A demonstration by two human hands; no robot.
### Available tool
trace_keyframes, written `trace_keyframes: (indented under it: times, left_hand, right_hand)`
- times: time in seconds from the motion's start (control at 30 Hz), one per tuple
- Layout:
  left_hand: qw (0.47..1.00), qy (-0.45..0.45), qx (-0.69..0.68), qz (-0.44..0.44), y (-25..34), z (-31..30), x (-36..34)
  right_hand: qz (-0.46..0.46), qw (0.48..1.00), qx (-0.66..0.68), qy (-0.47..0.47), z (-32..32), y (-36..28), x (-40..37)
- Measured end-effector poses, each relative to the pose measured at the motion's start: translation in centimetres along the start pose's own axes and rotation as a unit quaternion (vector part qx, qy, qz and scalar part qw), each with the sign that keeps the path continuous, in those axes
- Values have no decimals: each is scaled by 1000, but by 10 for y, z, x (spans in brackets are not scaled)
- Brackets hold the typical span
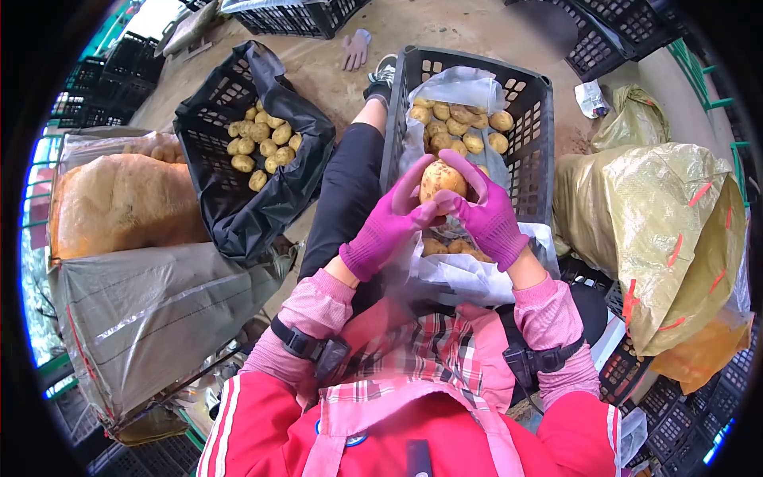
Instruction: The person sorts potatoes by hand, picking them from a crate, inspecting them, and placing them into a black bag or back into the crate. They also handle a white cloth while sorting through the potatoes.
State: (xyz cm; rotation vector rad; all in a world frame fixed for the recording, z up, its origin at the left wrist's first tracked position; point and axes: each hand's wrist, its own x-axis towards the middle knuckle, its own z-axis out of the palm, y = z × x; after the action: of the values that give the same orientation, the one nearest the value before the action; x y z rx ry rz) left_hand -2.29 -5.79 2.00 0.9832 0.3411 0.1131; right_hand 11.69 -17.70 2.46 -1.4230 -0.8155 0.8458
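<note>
Potato: the held potato [442, 180] is above the middle of the front crate [536, 135], well inside its left and right edges.
Left hand: the gloved left hand [388, 226] curls around the potato's left side.
Right hand: the gloved right hand [486, 213] cups its right side, fingers bent, thumb low.
Front crate: loose potatoes [455, 127] lie on a pale liner [465, 82] toward the far edge; more show at the near edge, below the hands.
Side crate: the tilted side crate [208, 131] holds a pile [258, 143] near its middle, with black sheeting [306, 131] over its right edge.
Room: a leg [342, 199] fills much of the gap between crates; bare floor [334, 83] spreads past the front crate's far-left corner, bearing a loose glove [356, 49]. A sack [636, 207] crowds the right edge.
Writing: print on a white wrapper [590, 100], beyond the far-right corner, is too small to read; a chest badge [356, 439] is mostly covered.
</note>
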Motion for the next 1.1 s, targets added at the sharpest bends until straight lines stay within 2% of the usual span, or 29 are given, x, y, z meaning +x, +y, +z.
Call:
trace_keyframes:
  times: [0.07,0.13,0.17,0.2,0.23,0.27,0.33,0.37,0.4,0.47,0.5,0.57,0.6,0.63,0.67,0.7,0.73,0.8,0.9,1.0,1.03,1.07,1.1]
  left_hand:
    - [999,1,25,35,-6,-1,0]
    - [999,17,-16,39,-1,-1,-6]
    - [998,22,-37,41,5,0,-9]
    - [995,64,-19,73,13,-7,-13]
    - [986,108,-64,112,25,-17,-14]
    - [963,139,-135,188,34,-36,-18]
    - [934,133,-209,259,60,-87,-34]
    - [910,202,-246,266,66,-122,-38]
    - [894,264,-228,281,66,-159,-38]
    - [837,357,-362,202,93,-148,-40]
    - [834,389,-323,220,95,-124,-35]
    - [913,179,-294,220,83,-97,-29]
    - [922,154,-289,207,77,-74,-18]
    - [948,161,-206,183,68,-50,-7]
    - [967,112,-158,164,52,-40,1]
    - [957,64,-254,127,35,-37,8]
    - [960,78,-262,67,18,-37,17]
    - [982,98,-159,14,5,-34,23]
    - [987,112,-118,11,16,-30,26]
    - [990,136,-39,20,9,-33,31]
    - [987,155,-10,25,4,-36,31]
    - [985,171,16,30,-1,-37,32]
    - [979,201,18,27,-1,-36,33]
  right_hand:
    - [6,1000,-10,10,2,-2,-1]
    - [28,999,-20,15,-6,1,3]
    - [81,982,156,74,-4,2,4]
    - [81,984,129,92,-8,3,4]
    - [81,985,102,111,-15,4,6]
    - [83,985,75,128,-22,5,6]
    - [93,986,5,141,-34,21,8]
    - [93,985,-45,137,-41,35,11]
    - [92,982,-95,134,-46,47,14]
    - [107,966,-216,91,-54,62,27]
    - [116,951,-276,71,-57,71,35]
    - [124,938,-318,61,-62,102,57]
    - [124,931,-339,52,-63,117,69]
    - [167,918,-358,28,-62,130,80]
    - [178,894,-410,3,-58,144,88]
    - [184,870,-457,-26,-53,159,93]
    - [189,843,-501,-54,-43,176,99]
    - [211,750,-610,-144,-28,206,108]
    - [63,694,-717,-33,-21,301,92]
    - [212,755,-598,-165,-47,306,114]
    - [197,821,-518,-138,-56,291,113]
    - [226,872,-409,-148,-64,277,119]
    - [297,937,-123,-137,-73,248,117]
